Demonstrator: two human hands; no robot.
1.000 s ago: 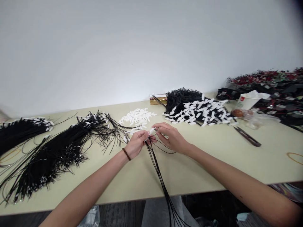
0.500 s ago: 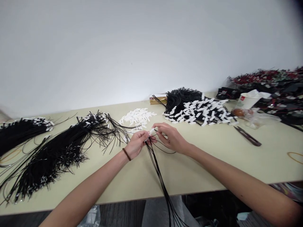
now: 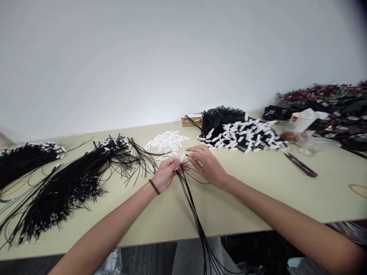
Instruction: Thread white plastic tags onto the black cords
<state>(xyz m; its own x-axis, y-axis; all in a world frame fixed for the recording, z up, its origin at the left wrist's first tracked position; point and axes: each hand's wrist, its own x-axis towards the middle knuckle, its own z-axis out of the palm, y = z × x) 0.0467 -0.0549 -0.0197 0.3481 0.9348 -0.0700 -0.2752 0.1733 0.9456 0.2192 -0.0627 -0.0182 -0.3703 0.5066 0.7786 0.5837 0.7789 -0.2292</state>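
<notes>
My left hand (image 3: 166, 174) is closed around a white plastic connector (image 3: 182, 157) and the upper ends of several thin black wires (image 3: 193, 208). The wires hang from its fingers over the table's front edge. At the connector's right side, my right hand (image 3: 210, 169) has its thumb and fingertips bent together on a black wire; the exact pinch is partly hidden. One wire loops below that hand. Just beyond my hands lies a pile of loose white connectors (image 3: 166, 141).
Bundles of black wires (image 3: 65, 191) cover the table's left side. At the back right are black wires with white connectors (image 3: 246, 133). Farther right are snips (image 3: 301, 165), a paper cup (image 3: 300, 121), a plastic bag (image 3: 312, 143) and heaped dark wired parts (image 3: 329, 110).
My right fingers have shifted slightly up and right, away from the connector's tip, showing more of it. My left hand stays in place with the connector and wires.
</notes>
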